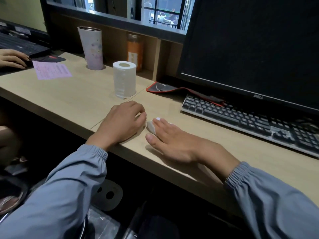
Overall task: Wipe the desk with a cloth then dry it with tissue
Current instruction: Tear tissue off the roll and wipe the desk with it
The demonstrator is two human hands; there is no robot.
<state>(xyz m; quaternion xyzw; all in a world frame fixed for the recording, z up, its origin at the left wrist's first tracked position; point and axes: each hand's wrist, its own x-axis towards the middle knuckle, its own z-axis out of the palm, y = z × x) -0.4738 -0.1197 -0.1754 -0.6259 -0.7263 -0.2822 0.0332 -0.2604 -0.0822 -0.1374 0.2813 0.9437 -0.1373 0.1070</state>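
Observation:
A small folded piece of white tissue [151,126] lies on the light wooden desk [72,99] near its front edge. My right hand [174,140] lies flat on the tissue with straight fingers, covering most of it. My left hand [123,121] rests on the desk just left of it, fingers curled, with a bit of white showing at the fingertips; whether it pinches the tissue I cannot tell. A white tissue roll [124,79] stands upright behind my hands. No cloth is visible.
A black keyboard [245,118] and dark Dell monitor [250,49] fill the right. A red-edged mouse pad [165,88] lies behind. A tall cup [91,47], an orange bottle [135,50] and a pink paper [51,69] sit further left. Another person's hand [12,58] is at far left.

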